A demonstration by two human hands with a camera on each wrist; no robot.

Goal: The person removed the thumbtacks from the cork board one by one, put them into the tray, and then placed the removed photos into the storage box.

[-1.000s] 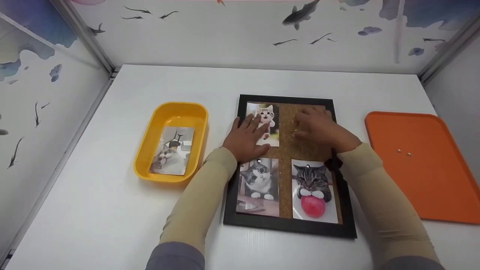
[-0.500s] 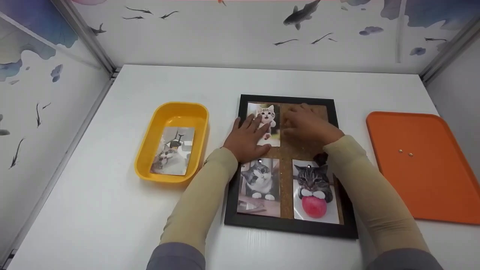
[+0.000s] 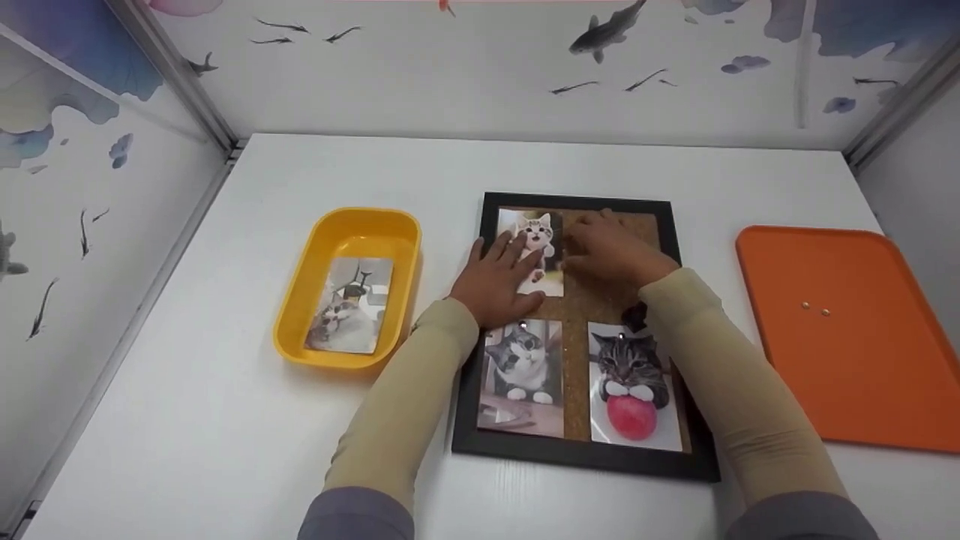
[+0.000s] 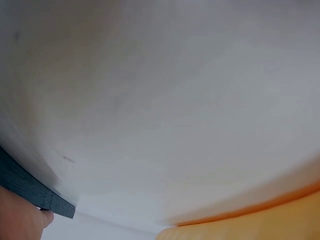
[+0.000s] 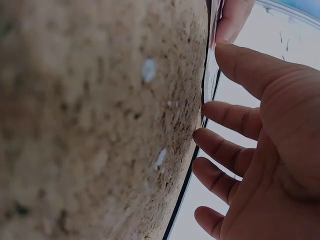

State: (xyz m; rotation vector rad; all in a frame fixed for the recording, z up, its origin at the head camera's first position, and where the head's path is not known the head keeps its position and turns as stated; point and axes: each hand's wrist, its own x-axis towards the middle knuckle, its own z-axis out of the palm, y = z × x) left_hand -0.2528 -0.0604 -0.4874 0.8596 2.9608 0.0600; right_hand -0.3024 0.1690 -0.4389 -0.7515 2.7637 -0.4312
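A black-framed cork board (image 3: 576, 390) lies on the white table. My left hand (image 3: 491, 285) rests with spread fingers over a kitten photo (image 3: 538, 231) at the board's upper left. From the other side, my right hand (image 3: 615, 251) reaches to that photo's right edge. In the right wrist view its thumb and index fingertips touch along the photo edge, the other fingers loosely bent against the cork, with nothing visible in its grasp. Below are a grey-and-white cat photo (image 3: 521, 382) and a tabby photo with a pink ball (image 3: 631, 412), each with a pin at its top.
To the left stands a yellow tray (image 3: 412, 285) holding another cat photo (image 3: 349, 307). An orange tray (image 3: 855, 375) lies at the right with two small pins (image 3: 815, 309) on it. Panels with painted fish enclose the table's back and sides.
My right hand has moved left over the cork to the kitten photo's edge. The left hand stays put on the photo.
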